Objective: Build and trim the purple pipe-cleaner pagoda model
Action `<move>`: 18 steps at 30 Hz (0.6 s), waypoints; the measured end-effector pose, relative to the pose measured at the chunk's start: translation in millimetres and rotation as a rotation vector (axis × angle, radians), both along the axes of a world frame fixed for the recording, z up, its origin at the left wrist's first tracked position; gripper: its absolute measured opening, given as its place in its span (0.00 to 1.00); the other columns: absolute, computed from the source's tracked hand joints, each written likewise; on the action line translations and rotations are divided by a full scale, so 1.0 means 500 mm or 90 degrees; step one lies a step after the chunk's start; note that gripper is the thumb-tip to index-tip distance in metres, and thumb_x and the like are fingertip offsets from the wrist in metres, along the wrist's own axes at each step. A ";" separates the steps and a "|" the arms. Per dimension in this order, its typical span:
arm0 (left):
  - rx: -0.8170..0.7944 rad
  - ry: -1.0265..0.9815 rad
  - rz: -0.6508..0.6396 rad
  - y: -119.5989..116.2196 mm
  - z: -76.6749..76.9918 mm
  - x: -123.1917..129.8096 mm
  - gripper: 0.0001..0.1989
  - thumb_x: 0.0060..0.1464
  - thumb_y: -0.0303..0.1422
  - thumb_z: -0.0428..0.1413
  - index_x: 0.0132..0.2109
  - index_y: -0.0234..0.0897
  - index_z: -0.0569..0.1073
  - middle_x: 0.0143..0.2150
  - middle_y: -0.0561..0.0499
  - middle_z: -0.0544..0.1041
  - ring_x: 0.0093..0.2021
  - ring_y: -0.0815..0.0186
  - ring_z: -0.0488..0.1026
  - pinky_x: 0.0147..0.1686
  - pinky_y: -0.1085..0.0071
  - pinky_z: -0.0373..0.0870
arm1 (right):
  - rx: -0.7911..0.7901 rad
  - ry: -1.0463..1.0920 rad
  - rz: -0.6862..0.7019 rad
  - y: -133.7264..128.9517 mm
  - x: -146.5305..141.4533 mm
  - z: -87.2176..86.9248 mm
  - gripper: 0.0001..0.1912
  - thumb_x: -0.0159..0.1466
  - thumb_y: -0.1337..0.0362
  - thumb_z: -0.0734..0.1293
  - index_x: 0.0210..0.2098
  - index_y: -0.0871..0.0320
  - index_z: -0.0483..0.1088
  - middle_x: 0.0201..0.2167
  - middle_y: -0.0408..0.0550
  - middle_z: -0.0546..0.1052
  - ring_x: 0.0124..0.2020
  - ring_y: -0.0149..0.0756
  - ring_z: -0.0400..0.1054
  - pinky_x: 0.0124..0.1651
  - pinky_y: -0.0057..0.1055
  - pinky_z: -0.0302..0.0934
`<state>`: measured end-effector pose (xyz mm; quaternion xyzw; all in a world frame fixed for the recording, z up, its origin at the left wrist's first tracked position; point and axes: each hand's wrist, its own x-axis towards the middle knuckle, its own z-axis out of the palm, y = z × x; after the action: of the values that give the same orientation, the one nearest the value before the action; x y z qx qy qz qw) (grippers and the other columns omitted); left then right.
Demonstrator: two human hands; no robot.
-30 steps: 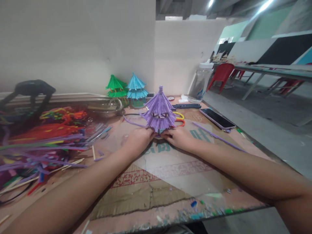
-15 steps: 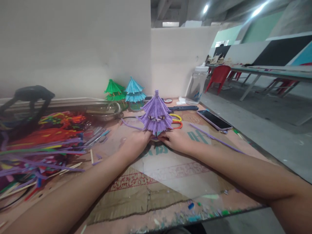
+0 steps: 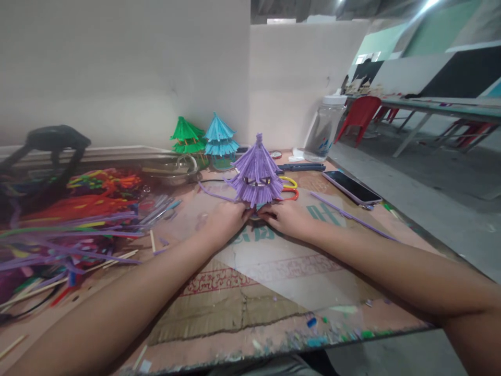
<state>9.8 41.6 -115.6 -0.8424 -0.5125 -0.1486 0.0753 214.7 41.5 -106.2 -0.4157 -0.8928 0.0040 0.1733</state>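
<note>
A purple two-tiered pavilion model (image 3: 258, 169) with a pointed roof stands upright in the middle of the cardboard-covered table. My left hand (image 3: 233, 218) closes its fingers on the left side of the model's base, below the lower tier. On the right side of the base, my right hand (image 3: 286, 216) pinches it in the same way. The fingertips of both hands nearly meet under the roof, which partly hides them. Behind the model lie scissors (image 3: 289, 194) with yellow and orange handles.
Green (image 3: 188, 137) and blue (image 3: 221, 136) pavilion models stand by the wall. Coloured stems (image 3: 90, 214) and sticks are heaped at the left, near a clear bowl (image 3: 168, 175). A bottle (image 3: 326, 125), a phone (image 3: 351, 188) and a purple stem (image 3: 352, 216) are at the right.
The camera view has shifted slightly, so the scene sits a little higher and further right. Both hands remain at the purple model's base.
</note>
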 end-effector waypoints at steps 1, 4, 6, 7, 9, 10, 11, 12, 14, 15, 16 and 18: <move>-0.020 -0.014 -0.012 0.001 0.001 -0.001 0.16 0.64 0.39 0.50 0.43 0.37 0.80 0.36 0.42 0.82 0.35 0.58 0.79 0.34 0.68 0.68 | -0.002 0.007 -0.004 -0.002 0.000 0.000 0.11 0.66 0.64 0.65 0.43 0.56 0.79 0.37 0.51 0.82 0.38 0.40 0.74 0.39 0.31 0.59; -0.064 -0.030 -0.067 -0.001 0.008 0.000 0.14 0.63 0.35 0.51 0.43 0.38 0.80 0.39 0.44 0.83 0.38 0.58 0.79 0.36 0.68 0.68 | -0.015 0.033 -0.040 -0.006 0.000 0.001 0.12 0.67 0.64 0.63 0.44 0.58 0.78 0.38 0.52 0.82 0.38 0.40 0.74 0.39 0.30 0.59; -0.075 -0.033 -0.088 -0.004 0.012 0.001 0.14 0.63 0.35 0.50 0.44 0.39 0.80 0.40 0.45 0.83 0.38 0.59 0.79 0.37 0.68 0.69 | -0.022 0.040 -0.074 -0.006 0.001 0.001 0.14 0.68 0.63 0.62 0.44 0.61 0.78 0.37 0.55 0.82 0.36 0.41 0.74 0.37 0.31 0.58; -0.077 -0.033 -0.088 -0.006 0.012 0.003 0.15 0.64 0.35 0.49 0.44 0.39 0.80 0.40 0.44 0.83 0.38 0.59 0.79 0.37 0.68 0.69 | -0.023 0.043 -0.079 -0.005 0.002 0.000 0.14 0.67 0.64 0.62 0.43 0.62 0.78 0.36 0.55 0.81 0.35 0.41 0.74 0.37 0.31 0.58; -0.076 -0.028 -0.074 -0.008 0.011 0.005 0.16 0.64 0.35 0.47 0.45 0.38 0.80 0.40 0.43 0.83 0.37 0.59 0.79 0.37 0.68 0.70 | -0.024 0.054 -0.059 0.001 0.004 -0.002 0.13 0.66 0.67 0.62 0.42 0.61 0.78 0.35 0.55 0.81 0.35 0.41 0.73 0.37 0.30 0.58; -0.074 -0.020 -0.064 -0.008 0.010 0.006 0.17 0.64 0.34 0.47 0.45 0.37 0.80 0.40 0.42 0.82 0.37 0.58 0.79 0.37 0.67 0.70 | -0.025 0.066 -0.041 0.004 0.005 -0.004 0.13 0.65 0.69 0.62 0.42 0.60 0.79 0.35 0.54 0.81 0.36 0.40 0.73 0.38 0.30 0.58; -0.072 -0.011 -0.056 -0.009 0.009 0.008 0.17 0.64 0.33 0.46 0.45 0.37 0.80 0.40 0.42 0.82 0.37 0.58 0.79 0.37 0.67 0.70 | -0.024 0.081 -0.030 0.008 0.005 -0.006 0.13 0.65 0.69 0.62 0.41 0.59 0.79 0.35 0.54 0.82 0.36 0.40 0.73 0.38 0.29 0.58; -0.070 -0.002 -0.049 -0.010 0.008 0.010 0.17 0.64 0.33 0.46 0.45 0.37 0.79 0.39 0.42 0.82 0.37 0.58 0.79 0.37 0.67 0.70 | -0.026 0.096 -0.027 0.012 0.005 -0.008 0.13 0.65 0.69 0.62 0.39 0.58 0.80 0.34 0.53 0.82 0.36 0.40 0.73 0.38 0.29 0.58; -0.067 0.007 -0.033 -0.013 0.007 0.014 0.16 0.63 0.33 0.46 0.44 0.36 0.79 0.39 0.41 0.82 0.37 0.57 0.79 0.37 0.67 0.70 | -0.029 0.125 -0.035 0.018 0.005 -0.013 0.13 0.65 0.68 0.63 0.37 0.58 0.81 0.32 0.52 0.82 0.35 0.39 0.73 0.37 0.29 0.58; -0.066 0.005 -0.026 -0.014 0.008 0.016 0.16 0.63 0.33 0.46 0.43 0.37 0.79 0.38 0.41 0.82 0.36 0.57 0.79 0.37 0.67 0.71 | -0.030 0.135 -0.040 0.019 0.004 -0.015 0.13 0.65 0.67 0.63 0.36 0.57 0.81 0.32 0.52 0.82 0.34 0.38 0.73 0.37 0.29 0.58; -0.065 0.001 -0.020 -0.016 0.009 0.018 0.16 0.63 0.33 0.46 0.43 0.37 0.79 0.38 0.41 0.82 0.36 0.57 0.79 0.37 0.66 0.71 | -0.028 0.142 -0.043 0.020 0.003 -0.017 0.12 0.64 0.67 0.64 0.36 0.57 0.81 0.31 0.52 0.82 0.33 0.38 0.72 0.36 0.29 0.58; -0.067 -0.009 -0.011 -0.018 0.011 0.021 0.16 0.63 0.33 0.46 0.43 0.38 0.79 0.38 0.41 0.82 0.37 0.57 0.79 0.38 0.67 0.71 | -0.021 0.152 -0.042 0.021 0.002 -0.018 0.12 0.64 0.67 0.64 0.35 0.58 0.81 0.31 0.52 0.82 0.32 0.37 0.72 0.36 0.29 0.57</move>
<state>20.4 32.4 -110.1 -0.8487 -0.5125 -0.1281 0.0261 215.5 52.1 -115.2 -0.4443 -0.8514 0.0620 0.2716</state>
